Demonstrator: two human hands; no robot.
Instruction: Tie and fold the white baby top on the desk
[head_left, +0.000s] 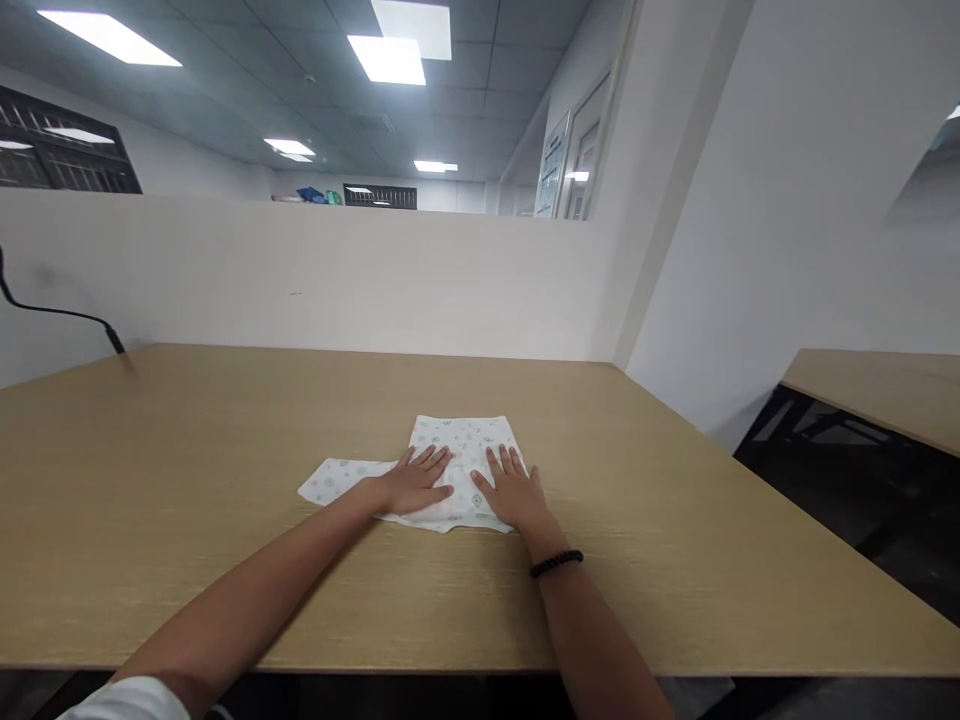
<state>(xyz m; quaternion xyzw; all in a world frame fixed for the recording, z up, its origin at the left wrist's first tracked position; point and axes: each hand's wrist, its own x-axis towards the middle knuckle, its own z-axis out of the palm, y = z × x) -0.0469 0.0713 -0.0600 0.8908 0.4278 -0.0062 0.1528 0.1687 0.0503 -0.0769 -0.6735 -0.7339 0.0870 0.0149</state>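
A small white garment (465, 436) with a print of tiny coloured figures lies flat on the wooden table, and it looks like a baby shirt. One sleeve stretches out to the left; no matching sleeve shows on the right side. My left hand (414, 482) rests palm down on the garment where that sleeve meets the body, fingers spread. On the right part of the cloth lies my right hand (513, 490), also flat with its fingers apart. A black beaded bracelet (556, 563) circles my right wrist. The cloth beneath both palms is hidden.
The wooden table (225, 430) reaches back to a low white partition (375, 280). A white wall (750, 250) rises along its right side. Beyond it stands another table (885, 390). At the far left a black cable (67, 313) comes down to the tabletop.
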